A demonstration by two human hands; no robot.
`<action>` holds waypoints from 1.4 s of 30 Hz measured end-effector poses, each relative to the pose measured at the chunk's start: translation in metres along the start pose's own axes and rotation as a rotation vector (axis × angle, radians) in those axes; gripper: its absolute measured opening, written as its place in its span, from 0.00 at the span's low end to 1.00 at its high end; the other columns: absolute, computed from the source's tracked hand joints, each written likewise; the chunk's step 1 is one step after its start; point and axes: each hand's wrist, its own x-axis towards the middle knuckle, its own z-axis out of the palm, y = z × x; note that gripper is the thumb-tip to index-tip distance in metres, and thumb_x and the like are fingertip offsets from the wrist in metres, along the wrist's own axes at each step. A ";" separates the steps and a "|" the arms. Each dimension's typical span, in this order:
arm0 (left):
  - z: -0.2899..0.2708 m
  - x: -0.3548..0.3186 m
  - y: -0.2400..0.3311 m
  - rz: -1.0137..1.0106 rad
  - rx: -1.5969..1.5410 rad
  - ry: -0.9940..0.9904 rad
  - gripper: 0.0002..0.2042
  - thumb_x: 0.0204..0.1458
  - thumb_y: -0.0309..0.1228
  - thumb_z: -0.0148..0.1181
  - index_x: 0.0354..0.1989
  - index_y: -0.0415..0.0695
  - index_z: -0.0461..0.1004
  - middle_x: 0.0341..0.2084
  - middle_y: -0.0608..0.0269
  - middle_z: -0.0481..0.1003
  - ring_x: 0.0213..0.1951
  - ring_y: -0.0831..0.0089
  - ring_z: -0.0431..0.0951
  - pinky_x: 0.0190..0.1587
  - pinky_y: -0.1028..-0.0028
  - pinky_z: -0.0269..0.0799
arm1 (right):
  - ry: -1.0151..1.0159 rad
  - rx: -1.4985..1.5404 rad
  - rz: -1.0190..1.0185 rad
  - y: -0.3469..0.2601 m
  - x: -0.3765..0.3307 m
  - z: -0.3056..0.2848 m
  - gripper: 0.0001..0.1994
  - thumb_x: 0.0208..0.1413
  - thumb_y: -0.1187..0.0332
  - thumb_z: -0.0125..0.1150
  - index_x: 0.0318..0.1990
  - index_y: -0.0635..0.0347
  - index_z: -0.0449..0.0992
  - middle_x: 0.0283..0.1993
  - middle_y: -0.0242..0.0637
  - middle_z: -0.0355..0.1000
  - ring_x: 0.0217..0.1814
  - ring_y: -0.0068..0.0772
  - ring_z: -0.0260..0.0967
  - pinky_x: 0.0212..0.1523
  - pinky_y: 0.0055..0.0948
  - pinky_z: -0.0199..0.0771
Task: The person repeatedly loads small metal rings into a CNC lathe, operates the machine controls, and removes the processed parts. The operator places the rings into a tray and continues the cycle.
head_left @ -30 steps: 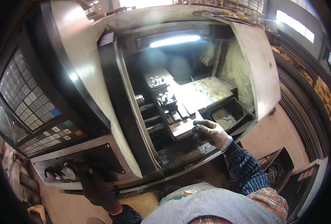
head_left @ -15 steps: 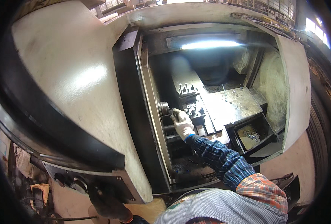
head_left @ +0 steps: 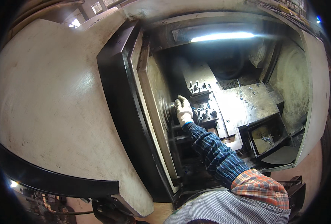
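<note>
Head view shows the right hand (head_left: pixel 183 109), in a white knit glove, stretched deep into the machine enclosure (head_left: pixel 61 104), its fingers curled around the small metal workpiece (head_left: pixel 172 108) that sticks out of the round chuck (head_left: pixel 164 108); the grasp looks closed on that stub, probably because the part sits well back and the arm has to reach past the open sliding door (head_left: pixel 115 112) to get at it. Just right of the hand stands the tool post (head_left: pixel 204 106), studded with bolts, close enough that the wrist passes along its near side. Farther right of the hand lies the flat grey carriage bed (head_left: pixel 247 104), and below right of that a dark tray (head_left: pixel 266 136) holds small metal pieces, set low where finished parts or chips can drop. A strip lamp (head_left: pixel 223 36) glows above the hand, lighting the work zone. The left hand (head_left: pixel 109 213), in a dark glove, sits low at the frame edge under the enclosure's front; whether it grips anything I cannot tell.
</note>
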 end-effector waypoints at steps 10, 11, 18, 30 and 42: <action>-0.013 0.005 0.013 -0.121 -0.041 -0.077 0.20 0.59 0.35 0.60 0.53 0.32 0.69 0.43 0.46 0.76 0.35 0.56 0.79 0.36 0.62 0.79 | 0.037 0.191 0.230 -0.015 -0.017 -0.009 0.17 0.65 0.60 0.53 0.54 0.61 0.71 0.51 0.40 0.73 0.52 0.32 0.69 0.56 0.30 0.68; -0.012 0.004 0.014 -0.147 -0.076 -0.069 0.20 0.59 0.35 0.60 0.53 0.32 0.69 0.43 0.46 0.76 0.36 0.56 0.79 0.36 0.62 0.79 | 0.035 0.196 0.228 -0.015 -0.016 -0.009 0.17 0.65 0.60 0.53 0.55 0.61 0.71 0.51 0.40 0.73 0.52 0.32 0.69 0.56 0.29 0.68; -0.011 0.002 0.018 -0.241 -0.204 -0.041 0.19 0.60 0.34 0.60 0.53 0.32 0.69 0.44 0.46 0.76 0.36 0.56 0.79 0.37 0.62 0.80 | 0.029 0.195 0.263 -0.004 -0.014 0.003 0.18 0.64 0.59 0.54 0.54 0.61 0.71 0.52 0.43 0.73 0.55 0.35 0.69 0.58 0.32 0.67; -0.007 0.005 0.025 -0.321 -0.328 -0.055 0.19 0.60 0.34 0.59 0.52 0.32 0.69 0.44 0.46 0.76 0.38 0.57 0.79 0.38 0.63 0.80 | 0.061 0.326 0.376 0.018 -0.014 -0.004 0.21 0.65 0.54 0.53 0.54 0.62 0.73 0.46 0.37 0.76 0.47 0.28 0.71 0.52 0.27 0.70; -0.002 0.006 0.023 -0.417 -0.426 -0.046 0.18 0.60 0.34 0.58 0.52 0.32 0.70 0.44 0.46 0.76 0.39 0.58 0.79 0.39 0.64 0.80 | -0.435 -0.096 0.338 -0.023 -0.038 -0.028 0.43 0.58 0.40 0.53 0.74 0.51 0.45 0.63 0.57 0.65 0.66 0.54 0.62 0.65 0.37 0.60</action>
